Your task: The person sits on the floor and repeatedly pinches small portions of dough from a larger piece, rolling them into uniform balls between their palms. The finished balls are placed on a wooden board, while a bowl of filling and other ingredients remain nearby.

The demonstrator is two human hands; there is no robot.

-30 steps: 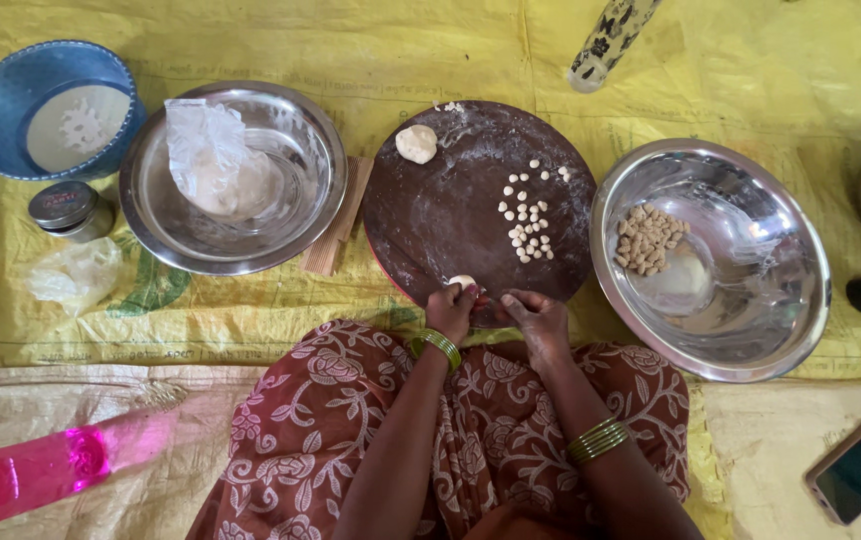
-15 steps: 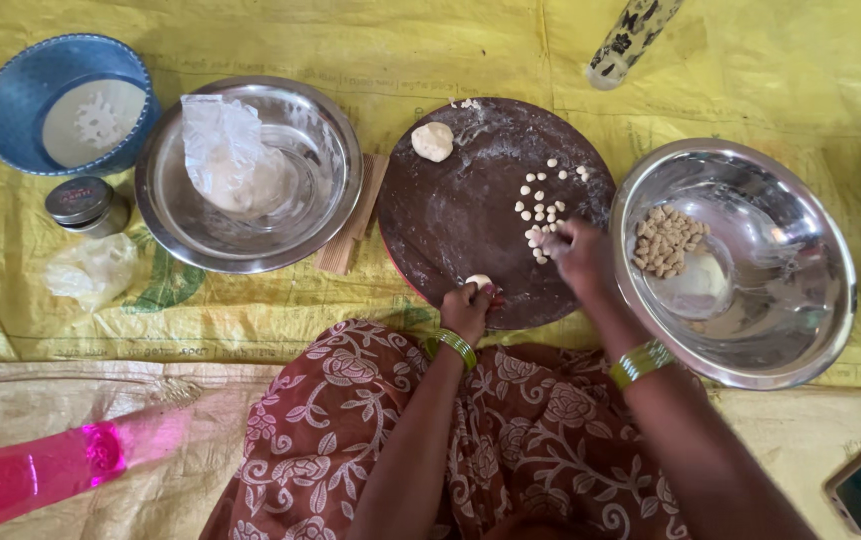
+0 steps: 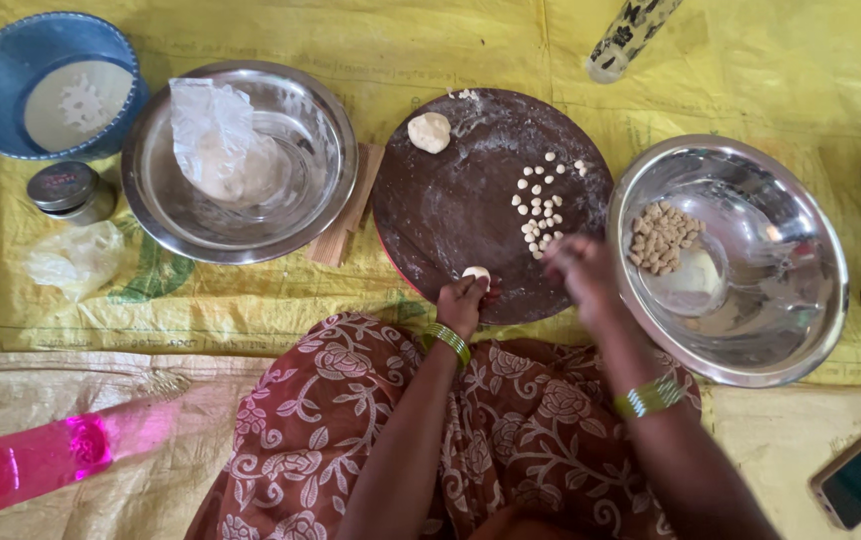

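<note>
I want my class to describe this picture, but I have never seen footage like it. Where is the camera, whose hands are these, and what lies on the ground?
There is no machine here. The camera sits on a person's head and looks down at their own two hands and lap. The left hand pinches a small lump of dough at the near edge of a round dark board. The right hand, blurred, is over the board beside a cluster of tiny dough pellets. A larger dough ball lies at the far edge. To the right, a steel bowl holds more pellets; to the left, another steel bowl holds a plastic bag. All rests on a yellow sheet.
</note>
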